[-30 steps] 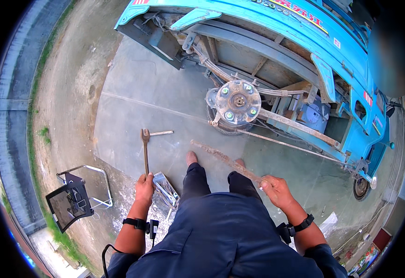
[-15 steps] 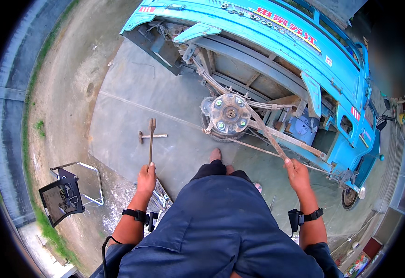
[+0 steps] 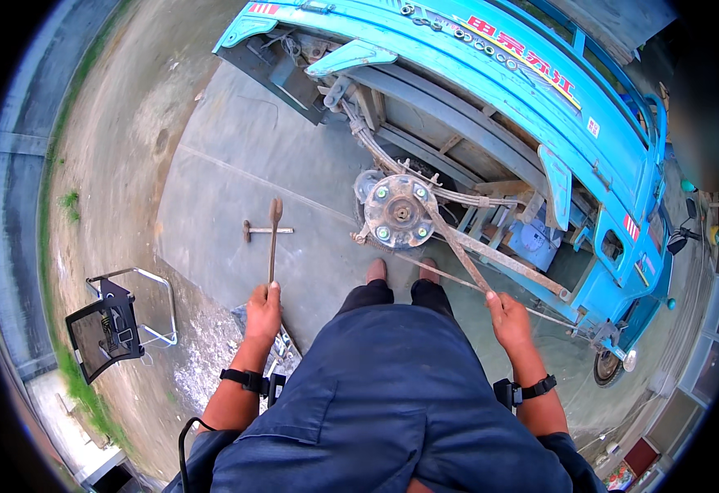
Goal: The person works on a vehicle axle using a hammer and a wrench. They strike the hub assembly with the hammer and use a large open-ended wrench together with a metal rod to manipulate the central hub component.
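Note:
My left hand is closed round the lower end of a long rusty bar, which points away from me and has a forked, wrench-like tip. My right hand grips the near end of a flat rusty metal bar. That bar slants up to the left and its far end meets the edge of the wheel hub. The hub is round and dirty, with several green-tinted studs about its centre, and has no wheel on it. Whether the bar touches a stud is hidden.
A blue cargo vehicle with leaf springs fills the far right. A hammer lies on the concrete beyond my left hand. Left of me stands a chair with a metal frame. Nuts and rings rest along the vehicle's side ledge.
My right hand has moved left and slightly lower, still gripping its bar. The left bar's tip has risen a little. My feet have shifted, and both now show in front of me.

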A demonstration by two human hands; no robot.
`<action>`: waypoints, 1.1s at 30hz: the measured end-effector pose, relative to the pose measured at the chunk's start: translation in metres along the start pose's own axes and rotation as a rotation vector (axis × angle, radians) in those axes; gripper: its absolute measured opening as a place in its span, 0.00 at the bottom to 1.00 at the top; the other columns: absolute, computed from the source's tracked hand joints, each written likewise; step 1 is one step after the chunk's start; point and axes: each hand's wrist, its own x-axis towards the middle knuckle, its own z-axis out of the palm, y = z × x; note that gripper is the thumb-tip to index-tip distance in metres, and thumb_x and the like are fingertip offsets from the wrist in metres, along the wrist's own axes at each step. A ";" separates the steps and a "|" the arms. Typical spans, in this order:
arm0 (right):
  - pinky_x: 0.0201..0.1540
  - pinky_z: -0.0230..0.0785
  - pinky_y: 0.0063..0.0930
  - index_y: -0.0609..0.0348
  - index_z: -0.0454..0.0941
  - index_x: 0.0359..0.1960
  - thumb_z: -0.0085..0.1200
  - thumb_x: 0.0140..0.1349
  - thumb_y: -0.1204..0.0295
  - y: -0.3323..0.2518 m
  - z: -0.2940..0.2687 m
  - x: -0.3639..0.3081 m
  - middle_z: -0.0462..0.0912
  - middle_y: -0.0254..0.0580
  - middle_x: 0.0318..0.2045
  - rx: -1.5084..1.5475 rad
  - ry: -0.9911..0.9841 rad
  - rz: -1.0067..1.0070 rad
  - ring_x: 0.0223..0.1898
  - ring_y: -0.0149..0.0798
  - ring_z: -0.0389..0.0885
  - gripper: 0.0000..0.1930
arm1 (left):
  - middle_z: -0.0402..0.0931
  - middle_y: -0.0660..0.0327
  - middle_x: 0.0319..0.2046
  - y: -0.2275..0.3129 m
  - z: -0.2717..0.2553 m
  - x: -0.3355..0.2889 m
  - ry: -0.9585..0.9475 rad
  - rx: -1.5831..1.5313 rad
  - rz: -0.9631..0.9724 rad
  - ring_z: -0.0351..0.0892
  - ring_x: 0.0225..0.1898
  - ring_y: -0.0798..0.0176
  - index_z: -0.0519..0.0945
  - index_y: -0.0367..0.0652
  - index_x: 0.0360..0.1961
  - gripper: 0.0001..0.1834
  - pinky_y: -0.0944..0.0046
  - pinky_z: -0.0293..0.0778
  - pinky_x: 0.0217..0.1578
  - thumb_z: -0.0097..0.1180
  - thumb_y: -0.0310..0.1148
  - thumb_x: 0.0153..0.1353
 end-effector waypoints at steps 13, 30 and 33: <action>0.36 0.70 0.45 0.62 0.79 0.26 0.50 0.66 0.50 0.011 -0.032 0.087 0.79 0.59 0.24 0.006 -0.140 -0.191 0.30 0.61 0.78 0.25 | 0.75 0.48 0.25 0.064 0.017 -0.049 0.018 0.157 0.134 0.74 0.28 0.51 0.76 0.34 0.32 0.22 0.53 0.70 0.33 0.50 0.47 0.69; 0.34 0.71 0.47 0.57 0.83 0.29 0.55 0.62 0.49 -0.021 -0.084 0.144 0.81 0.55 0.25 -0.242 -0.138 -0.322 0.31 0.60 0.79 0.22 | 0.74 0.53 0.30 0.095 0.017 -0.051 0.077 0.532 0.586 0.76 0.32 0.44 0.78 0.40 0.34 0.15 0.48 0.73 0.32 0.60 0.43 0.62; 0.34 0.71 0.47 0.57 0.83 0.29 0.55 0.62 0.49 -0.020 -0.084 0.148 0.81 0.55 0.25 -0.243 -0.147 -0.336 0.31 0.60 0.79 0.22 | 0.72 0.55 0.28 0.107 0.013 -0.034 0.100 0.636 0.717 0.76 0.31 0.47 0.78 0.42 0.32 0.14 0.50 0.72 0.30 0.63 0.42 0.58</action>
